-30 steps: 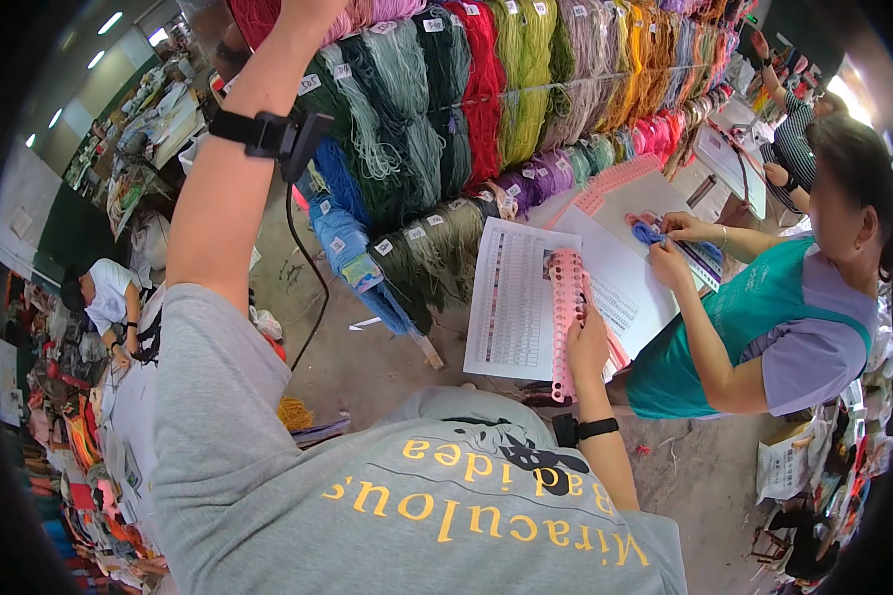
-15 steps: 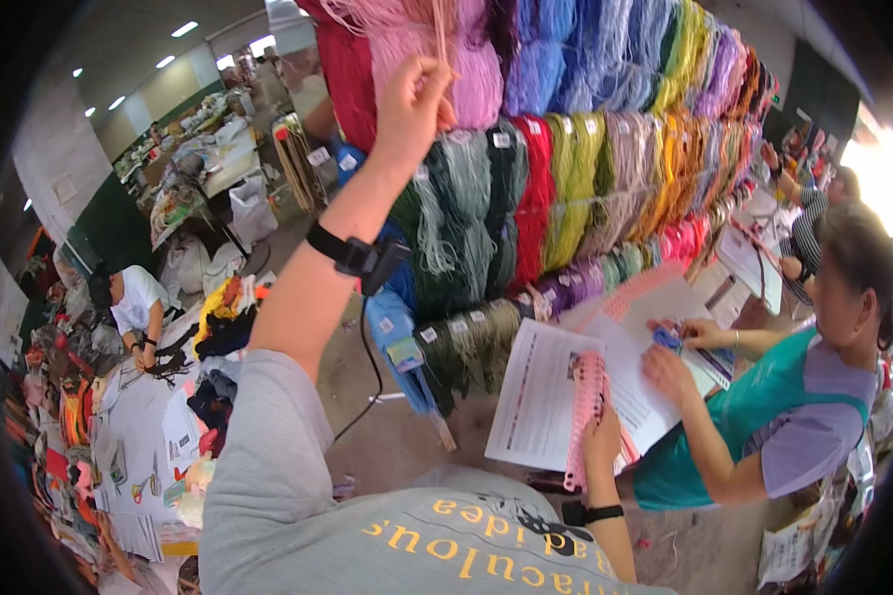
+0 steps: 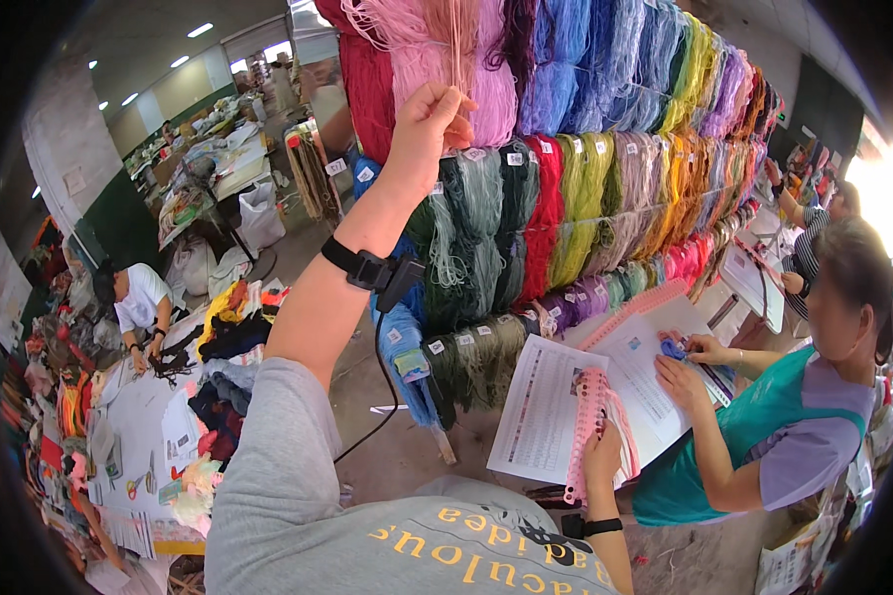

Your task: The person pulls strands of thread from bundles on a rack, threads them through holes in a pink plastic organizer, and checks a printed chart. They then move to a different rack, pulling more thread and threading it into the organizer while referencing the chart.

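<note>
My left hand [image 3: 427,139] is raised to the upper rack, its fingers pinched round a few strands of tan-pink thread [image 3: 459,50] that hang from a skein. Beside the strands are pink skeins [image 3: 412,69] and a crimson one. Lower down, my right hand [image 3: 602,456] is closed on a pink strip of card with punched holes [image 3: 587,407], with pale pink and white threads hanging from it. A printed sheet [image 3: 531,416] lies open behind that strip; whether my fingers grip the sheet too is hidden.
The rack holds rows of coloured skeins [image 3: 585,218] with small tags. At right, a co-worker in a teal apron [image 3: 704,476] handles blue thread over papers [image 3: 640,362]. Another person works at a cluttered table [image 3: 129,446] at left. A black cable [image 3: 392,377] hangs from my left wrist strap.
The view has shifted a little, so the rack sits slightly farther right. My left hand still pinches the strands. Pale threads on the pink strip now show more at my right hand.
</note>
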Tool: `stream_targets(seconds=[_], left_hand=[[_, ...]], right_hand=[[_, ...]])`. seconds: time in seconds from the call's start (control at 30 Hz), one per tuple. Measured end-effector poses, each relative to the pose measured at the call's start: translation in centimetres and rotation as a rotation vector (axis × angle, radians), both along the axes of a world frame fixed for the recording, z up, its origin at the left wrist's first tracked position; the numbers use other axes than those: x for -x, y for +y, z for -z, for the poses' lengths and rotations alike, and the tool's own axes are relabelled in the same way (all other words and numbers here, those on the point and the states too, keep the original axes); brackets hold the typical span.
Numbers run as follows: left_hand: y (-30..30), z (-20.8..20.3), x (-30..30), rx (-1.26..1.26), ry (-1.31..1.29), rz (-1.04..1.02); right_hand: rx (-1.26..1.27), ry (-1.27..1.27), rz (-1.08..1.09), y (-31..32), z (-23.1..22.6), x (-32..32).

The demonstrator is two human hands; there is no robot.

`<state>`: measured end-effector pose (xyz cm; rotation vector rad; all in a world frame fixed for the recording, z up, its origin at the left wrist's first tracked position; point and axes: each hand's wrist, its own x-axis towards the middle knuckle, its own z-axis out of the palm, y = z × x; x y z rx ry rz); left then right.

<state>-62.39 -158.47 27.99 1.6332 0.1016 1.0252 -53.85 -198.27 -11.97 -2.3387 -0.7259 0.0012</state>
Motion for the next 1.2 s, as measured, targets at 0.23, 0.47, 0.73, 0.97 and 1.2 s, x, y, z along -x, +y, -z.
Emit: stream_targets(seconds=[0.23, 0.47, 0.73, 0.97, 1.2], left_hand=[[-1.3, 0.3, -0.5, 0.035, -0.085, -0.043], [-2.1, -0.1, -0.9, -0.006, -0.129, -0.031], [-8.3, 3.0, -0.2, -0.401, 0.107, -0.218], [-26.0, 32.3, 8.3, -0.845, 0.947, 0.707], [-26.4, 25.0, 5.4, -0.685, 1.033, 0.613]], right_hand=[[-0.006, 0.007, 0.007, -0.3, 0.2, 0.1], [-0.014, 0.003, 0.002, 0.1, -0.4, 0.2], [-0.014, -0.08, 0.021, -0.6, -0.1, 0.3], [-0.1, -0.276, -0.006, -1.9, -1.3, 0.5], [-0.655, 0.334, -0.267, -1.0, -9.8, 0.8]])
